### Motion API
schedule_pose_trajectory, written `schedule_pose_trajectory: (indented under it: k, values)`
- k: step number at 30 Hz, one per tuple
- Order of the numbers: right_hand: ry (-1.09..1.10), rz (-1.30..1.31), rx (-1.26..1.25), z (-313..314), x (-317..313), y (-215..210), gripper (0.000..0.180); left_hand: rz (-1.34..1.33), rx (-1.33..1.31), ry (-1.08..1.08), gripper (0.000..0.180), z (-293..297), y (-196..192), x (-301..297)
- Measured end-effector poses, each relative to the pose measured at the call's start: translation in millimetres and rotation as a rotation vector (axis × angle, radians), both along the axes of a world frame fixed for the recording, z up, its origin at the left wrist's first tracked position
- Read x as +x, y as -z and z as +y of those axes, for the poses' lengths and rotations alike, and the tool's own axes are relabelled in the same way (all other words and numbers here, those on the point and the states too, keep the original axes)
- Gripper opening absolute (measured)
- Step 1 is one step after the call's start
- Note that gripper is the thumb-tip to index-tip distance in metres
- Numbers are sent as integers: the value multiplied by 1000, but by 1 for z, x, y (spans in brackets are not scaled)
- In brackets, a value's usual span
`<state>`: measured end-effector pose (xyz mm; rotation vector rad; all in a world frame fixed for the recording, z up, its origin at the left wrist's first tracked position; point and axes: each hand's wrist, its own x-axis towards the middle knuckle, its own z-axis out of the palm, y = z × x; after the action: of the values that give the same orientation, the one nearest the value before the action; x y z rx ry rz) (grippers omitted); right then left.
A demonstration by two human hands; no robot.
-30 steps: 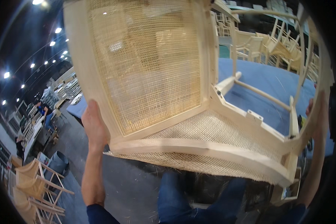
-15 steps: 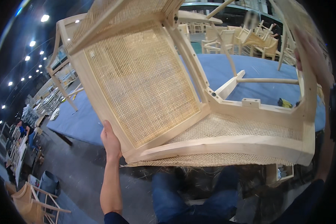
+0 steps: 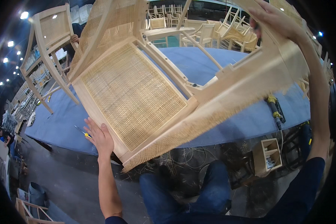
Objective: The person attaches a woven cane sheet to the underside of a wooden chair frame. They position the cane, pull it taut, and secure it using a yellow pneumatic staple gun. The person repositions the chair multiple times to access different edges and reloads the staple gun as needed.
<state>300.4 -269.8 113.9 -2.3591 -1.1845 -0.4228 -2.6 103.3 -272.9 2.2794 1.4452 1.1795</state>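
A pale wooden chair frame (image 3: 198, 100) with woven cane panels is held tilted in front of me, its right side higher. Its rectangular cane panel (image 3: 132, 97) faces me, and a ragged cane fringe (image 3: 201, 125) hangs along the lower edge. At the frame's lower left rail, my left hand (image 3: 102, 139) is open, fingers spread, resting against or right beside the wood. My right hand (image 3: 276, 20) is closed round the frame's upper right part; some of its fingers are hidden behind the wood. A yellow-handled screwdriver (image 3: 86, 134) lies just beyond my left fingers.
A blue-covered table (image 3: 59, 125) lies beneath the chair. On its right is a yellow-and-black power tool (image 3: 274, 112) with a cord. A wooden box (image 3: 267, 158) of small metal pieces stands below. Another chair (image 3: 52, 48) stands at left, with a co-worker's hand (image 3: 75, 38) on it.
The chair frame's right side has swung up and tilted, my right hand rising with it. My left hand has loosened from its grip and its fingers have spread. The view has shifted to the right.
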Motion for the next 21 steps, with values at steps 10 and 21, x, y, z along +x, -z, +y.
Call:
schedule_pose_trajectory:
  k: [10,21]
  values:
    - [-40,-277,-69,73,48,-34,69,378,-282,20,65,7,28,-2]
    - [-26,-736,381,138,183,-35,70,365,-352,106,67,8,23,12]
